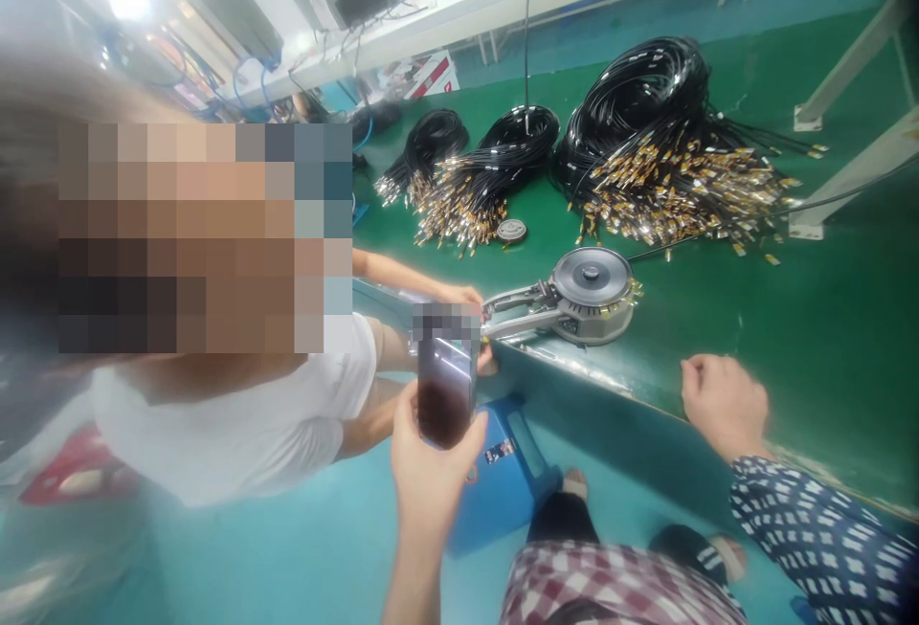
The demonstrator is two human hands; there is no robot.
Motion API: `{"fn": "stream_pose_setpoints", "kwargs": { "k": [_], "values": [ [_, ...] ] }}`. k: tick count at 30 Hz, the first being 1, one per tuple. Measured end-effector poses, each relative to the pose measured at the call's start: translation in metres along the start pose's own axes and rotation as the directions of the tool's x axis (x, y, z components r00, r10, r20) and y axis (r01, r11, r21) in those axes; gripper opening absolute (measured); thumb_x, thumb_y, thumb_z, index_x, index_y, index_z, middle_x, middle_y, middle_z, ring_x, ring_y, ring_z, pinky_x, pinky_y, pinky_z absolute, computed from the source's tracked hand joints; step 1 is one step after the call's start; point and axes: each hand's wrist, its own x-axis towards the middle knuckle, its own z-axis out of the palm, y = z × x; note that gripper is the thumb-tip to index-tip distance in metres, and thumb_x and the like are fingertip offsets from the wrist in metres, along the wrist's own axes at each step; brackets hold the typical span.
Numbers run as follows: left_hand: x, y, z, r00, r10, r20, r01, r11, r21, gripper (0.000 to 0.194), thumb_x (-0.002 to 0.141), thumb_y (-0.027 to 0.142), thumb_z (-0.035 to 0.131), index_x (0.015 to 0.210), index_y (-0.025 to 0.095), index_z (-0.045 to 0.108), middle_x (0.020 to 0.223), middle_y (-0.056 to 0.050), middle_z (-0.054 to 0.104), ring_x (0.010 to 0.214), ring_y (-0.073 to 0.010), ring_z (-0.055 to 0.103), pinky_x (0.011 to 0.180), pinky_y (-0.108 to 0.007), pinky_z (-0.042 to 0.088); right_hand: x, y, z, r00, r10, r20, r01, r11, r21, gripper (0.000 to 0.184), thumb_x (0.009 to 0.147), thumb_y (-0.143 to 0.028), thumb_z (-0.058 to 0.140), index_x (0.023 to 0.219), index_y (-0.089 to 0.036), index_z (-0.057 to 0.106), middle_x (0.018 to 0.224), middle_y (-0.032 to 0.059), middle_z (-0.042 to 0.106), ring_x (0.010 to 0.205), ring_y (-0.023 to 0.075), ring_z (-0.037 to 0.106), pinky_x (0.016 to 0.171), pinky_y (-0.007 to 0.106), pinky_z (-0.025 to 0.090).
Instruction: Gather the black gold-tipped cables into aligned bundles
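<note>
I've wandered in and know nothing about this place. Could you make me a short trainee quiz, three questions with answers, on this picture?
1. What is in the camera wearer's left hand?
2. True or false: the camera wearer's right hand is gripping a cable.
3. On the green bench, the largest coil of cables is mainly:
A) red
B) black
C) white

Key
1. A phone, screen towards the camera.
2. False: it is at the bench's edge, with no cable seen in it.
3. B
</note>
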Motion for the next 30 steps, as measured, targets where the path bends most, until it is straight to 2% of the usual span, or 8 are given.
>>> {"fn": "stream_pose_setpoints", "kwargs": {
  "k": [9, 19, 26, 30],
  "values": [
    [-0.0007, 0.0003, 0.0023, 1.0, -0.01, 0.003, 0.009, 1.0, 0.024, 0.054, 0.059, 0.034, 0.079, 0.105, 0.018, 0.058, 0.09, -0.008, 0.065, 0.076, -0.0221, 0.066, 0.053, -0.028, 0.051, 0.0011, 0.0009, 0.0008, 1.0, 0.008, 0.013, -0.008, 1.0, -0.002, 0.036, 0.096, -0.036, 0.035, 0.094, -0.016, 0.064, 0.095, 0.0118, 0.064, 0.088, 0.0253, 0.057, 0.069, 0.036, 0.033],
    [-0.0003, 0.0003, 0.0008, 0.999, -0.031, 0.014, 0.031, 0.999, 0.015, 0.056, 0.059, 0.035, 0.079, 0.107, 0.019, 0.058, 0.089, -0.007, 0.065, 0.077, -0.0226, 0.066, 0.058, -0.03, 0.053, 0.0003, 0.0014, 0.0016, 1.0, 0.008, 0.004, -0.008, 1.0, 0.012, 0.034, 0.096, -0.036, 0.035, 0.093, -0.016, 0.063, 0.094, 0.0113, 0.064, 0.088, 0.0247, 0.056, 0.069, 0.036, 0.032],
    [-0.0017, 0.0005, 0.0006, 1.0, -0.028, -0.009, 0.028, 1.0, 0.006, 0.054, 0.058, 0.034, 0.08, 0.105, 0.019, 0.058, 0.087, -0.006, 0.065, 0.074, -0.0224, 0.066, 0.054, -0.03, 0.052, 0.0006, 0.0026, 0.0022, 1.0, 0.004, -0.001, -0.004, 0.999, 0.043, 0.035, 0.095, -0.036, 0.035, 0.092, -0.016, 0.063, 0.093, 0.0116, 0.063, 0.085, 0.0243, 0.055, 0.068, 0.036, 0.03],
    [-0.0013, 0.001, -0.0005, 0.999, -0.033, 0.018, 0.033, 0.999, 0.009, 0.054, 0.06, 0.033, 0.079, 0.107, 0.019, 0.057, 0.087, -0.007, 0.065, 0.075, -0.0221, 0.066, 0.054, -0.029, 0.052, 0.0014, 0.0035, 0.0033, 1.0, 0.004, 0.003, -0.004, 0.998, 0.057, 0.035, 0.095, -0.037, 0.035, 0.091, -0.016, 0.063, 0.091, 0.0123, 0.063, 0.085, 0.025, 0.054, 0.067, 0.036, 0.029]
  ]
}}
